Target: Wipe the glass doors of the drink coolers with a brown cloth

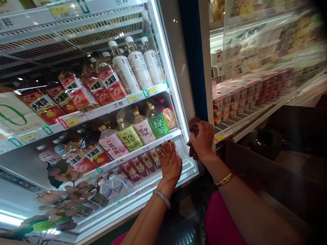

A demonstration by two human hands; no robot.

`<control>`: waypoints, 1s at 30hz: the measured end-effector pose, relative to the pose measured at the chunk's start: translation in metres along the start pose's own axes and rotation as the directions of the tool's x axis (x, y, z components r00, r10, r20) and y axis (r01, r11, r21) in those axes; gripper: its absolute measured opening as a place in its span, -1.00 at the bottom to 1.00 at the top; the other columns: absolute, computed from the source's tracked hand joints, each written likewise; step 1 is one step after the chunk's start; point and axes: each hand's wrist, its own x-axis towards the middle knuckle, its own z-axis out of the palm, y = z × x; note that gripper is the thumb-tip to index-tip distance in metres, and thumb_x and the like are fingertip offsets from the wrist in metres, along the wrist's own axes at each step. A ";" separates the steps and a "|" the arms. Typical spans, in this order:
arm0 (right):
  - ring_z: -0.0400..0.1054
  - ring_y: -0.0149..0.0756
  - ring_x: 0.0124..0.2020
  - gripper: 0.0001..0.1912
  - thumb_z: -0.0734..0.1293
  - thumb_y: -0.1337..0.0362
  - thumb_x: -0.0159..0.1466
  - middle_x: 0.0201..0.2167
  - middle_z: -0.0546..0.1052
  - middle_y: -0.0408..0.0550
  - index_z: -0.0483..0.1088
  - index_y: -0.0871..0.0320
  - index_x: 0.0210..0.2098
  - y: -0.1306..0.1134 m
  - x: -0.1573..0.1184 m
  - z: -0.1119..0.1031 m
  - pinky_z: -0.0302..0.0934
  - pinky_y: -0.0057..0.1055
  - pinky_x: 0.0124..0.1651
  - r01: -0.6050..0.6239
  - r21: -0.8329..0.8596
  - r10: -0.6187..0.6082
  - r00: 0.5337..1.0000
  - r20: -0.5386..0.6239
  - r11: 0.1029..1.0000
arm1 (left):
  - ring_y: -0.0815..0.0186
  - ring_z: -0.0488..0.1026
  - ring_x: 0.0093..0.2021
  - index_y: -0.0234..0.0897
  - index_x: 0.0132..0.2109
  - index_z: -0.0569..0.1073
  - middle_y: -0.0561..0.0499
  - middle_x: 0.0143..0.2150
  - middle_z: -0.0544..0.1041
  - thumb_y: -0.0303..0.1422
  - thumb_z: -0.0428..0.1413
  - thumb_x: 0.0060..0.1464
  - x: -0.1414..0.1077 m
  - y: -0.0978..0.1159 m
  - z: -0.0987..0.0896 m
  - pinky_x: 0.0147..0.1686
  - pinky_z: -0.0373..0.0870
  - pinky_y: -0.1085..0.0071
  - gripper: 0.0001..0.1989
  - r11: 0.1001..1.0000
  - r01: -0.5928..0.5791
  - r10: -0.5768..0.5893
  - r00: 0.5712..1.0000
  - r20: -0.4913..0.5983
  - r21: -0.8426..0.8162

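Note:
A glass-fronted drinks fridge (189,68) fills the left and middle of the head view. My left hand (170,161), with a pale bangle at its wrist, is raised before the lower shelves with fingers spread and nothing in it. Just above it stand a green tea bottle (157,123) and an orange-labelled bottle (168,117). My right hand (203,139), gold bangle at the wrist, is closed on a dark brown cloth (193,131) beside the fridge's right edge.
White-capped bottles (139,66) and red-labelled tea bottles (109,80) line the upper shelf. At the right, an open chiller holds packs of red cups (250,93). A dark box (270,170) stands below it. Flower shapes (61,200) cover the fridge's lower left.

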 end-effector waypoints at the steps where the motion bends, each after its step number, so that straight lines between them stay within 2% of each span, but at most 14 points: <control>1: 0.29 -0.01 -0.06 -0.81 0.30 0.37 0.16 -0.10 0.48 0.12 0.43 0.13 -0.21 0.000 0.000 -0.001 0.20 -0.07 0.05 -0.015 -0.019 0.016 0.999 0.041 1.000 | 0.05 -0.23 0.55 -0.27 0.54 -0.32 -0.27 0.55 -0.16 -0.42 0.05 0.28 0.002 0.000 -0.001 0.51 -0.30 -0.09 -0.11 0.999 -0.040 0.040 0.999 -0.001 -0.001; 3: 0.27 -0.04 -0.13 -0.83 0.29 0.38 0.13 -0.19 0.48 0.09 0.42 0.12 -0.26 -0.002 -0.001 -0.004 0.21 -0.09 0.00 -0.039 -0.050 0.044 0.993 0.106 0.998 | 0.11 -0.18 0.55 -0.28 0.54 -0.31 -0.23 0.54 -0.08 -0.42 0.01 0.30 0.011 0.004 -0.005 0.52 -0.37 -0.02 -0.14 0.995 -0.095 0.095 0.995 0.007 -0.017; 5: 0.27 -0.04 -0.12 -0.79 0.28 0.38 0.13 -0.17 0.49 0.10 0.43 0.13 -0.22 -0.005 -0.002 -0.005 0.21 -0.08 0.02 -0.044 -0.057 0.050 0.992 0.120 0.997 | 0.13 -0.16 0.56 -0.29 0.54 -0.29 -0.20 0.55 -0.05 -0.41 -0.02 0.31 0.023 0.013 -0.007 0.52 -0.39 -0.02 -0.18 0.993 -0.104 0.106 0.994 0.023 -0.049; 9: 0.26 0.02 0.11 -0.62 0.28 0.37 0.20 0.12 0.44 0.17 0.42 0.14 0.01 -0.005 -0.001 -0.005 0.18 -0.03 0.16 0.056 -0.020 -0.055 0.996 0.065 0.998 | 0.13 -0.17 0.57 -0.24 0.55 -0.20 -0.13 0.56 -0.06 -0.39 -0.04 0.32 0.049 0.036 -0.002 0.52 -0.41 -0.06 -0.23 0.984 -0.126 0.133 0.990 0.048 -0.123; 11: 0.25 0.02 0.16 -0.60 0.29 0.37 0.20 0.18 0.42 0.17 0.41 0.15 0.05 -0.003 0.002 -0.005 0.17 -0.03 0.20 0.100 -0.005 -0.100 0.992 0.072 0.995 | 0.12 -0.20 0.57 -0.25 0.54 -0.15 -0.12 0.56 -0.08 -0.37 -0.04 0.32 0.053 0.043 0.003 0.51 -0.45 -0.09 -0.25 0.984 -0.111 0.120 0.991 0.059 -0.140; 16: 0.36 -0.08 -0.07 -0.77 0.29 0.38 0.17 -0.10 0.54 0.09 0.47 0.14 -0.18 0.000 0.003 -0.014 0.26 -0.17 0.04 0.066 -0.078 -0.047 0.974 0.223 0.995 | 0.17 -0.23 0.57 -0.30 0.53 -0.07 -0.10 0.55 -0.02 -0.37 -0.05 0.34 0.035 0.045 0.014 0.51 -0.50 -0.01 -0.30 0.988 -0.089 0.099 0.993 0.067 -0.129; 19: 0.39 -0.12 -0.18 -0.80 0.29 0.41 0.14 -0.25 0.56 0.02 0.50 0.10 -0.28 0.001 -0.002 -0.020 0.27 -0.23 -0.09 0.085 -0.117 -0.049 0.957 0.286 0.989 | 0.16 -0.22 0.57 -0.32 0.52 -0.04 -0.11 0.54 0.01 -0.37 -0.03 0.32 0.019 0.046 0.018 0.50 -0.56 0.05 -0.30 0.988 -0.096 0.103 0.994 0.045 -0.122; 21: 0.41 -0.13 -0.23 -0.78 0.29 0.40 0.13 -0.28 0.56 0.00 0.52 0.09 -0.27 0.003 -0.003 -0.025 0.27 -0.25 -0.16 0.083 -0.138 -0.038 0.953 0.300 0.987 | 0.14 -0.20 0.57 -0.32 0.52 -0.03 -0.11 0.54 0.02 -0.37 0.00 0.30 0.012 0.047 0.020 0.50 -0.57 0.06 -0.28 0.987 -0.101 0.105 0.994 0.031 -0.123; 22: 0.42 -0.12 -0.23 -0.73 0.28 0.39 0.13 -0.26 0.58 0.01 0.52 0.10 -0.20 0.004 -0.002 -0.027 0.28 -0.24 -0.17 0.076 -0.146 -0.030 0.956 0.293 0.986 | 0.13 -0.18 0.57 -0.31 0.52 -0.03 -0.11 0.54 0.03 -0.35 0.01 0.30 0.010 0.047 0.020 0.51 -0.56 0.06 -0.27 0.987 -0.098 0.103 0.994 0.028 -0.124; 24: 0.44 -0.09 -0.15 -0.50 0.27 0.37 0.16 -0.12 0.59 0.06 0.44 0.14 0.10 0.007 0.003 -0.031 0.30 -0.22 -0.14 0.055 -0.162 -0.012 0.967 0.255 0.985 | 0.13 -0.15 0.57 -0.29 0.52 -0.04 -0.10 0.54 0.03 -0.33 0.01 0.31 0.009 0.047 0.019 0.52 -0.52 0.07 -0.28 0.988 -0.092 0.097 0.995 0.032 -0.127; 26: 0.45 -0.04 -0.07 -0.26 0.27 0.33 0.19 0.00 0.58 0.12 0.19 0.17 0.38 0.009 0.009 -0.035 0.32 -0.18 -0.11 0.045 -0.202 0.005 0.971 0.240 0.978 | 0.14 -0.13 0.57 -0.28 0.53 -0.05 -0.10 0.54 0.03 -0.32 0.00 0.32 0.009 0.045 0.017 0.52 -0.50 0.08 -0.28 0.987 -0.094 0.100 0.994 0.039 -0.131; 28: 0.44 0.01 -0.04 -0.18 0.26 0.30 0.23 0.01 0.58 0.17 0.05 0.18 0.46 0.009 0.011 -0.036 0.31 -0.16 -0.10 0.058 -0.285 0.041 0.944 0.329 0.957 | 0.14 -0.11 0.56 -0.28 0.53 -0.06 -0.09 0.54 0.02 -0.33 0.01 0.32 0.009 0.044 0.016 0.52 -0.48 0.07 -0.27 0.986 -0.099 0.106 0.993 0.048 -0.134; 30: 0.43 0.04 0.00 -0.21 0.26 0.29 0.24 -0.03 0.59 0.20 0.08 0.22 0.45 0.008 0.008 -0.034 0.31 -0.16 -0.08 0.082 -0.362 0.097 0.887 0.452 0.929 | 0.14 -0.11 0.56 -0.28 0.53 -0.10 -0.07 0.54 0.01 -0.32 0.02 0.31 0.009 0.043 0.017 0.53 -0.46 0.07 -0.24 0.986 -0.102 0.110 0.993 0.052 -0.135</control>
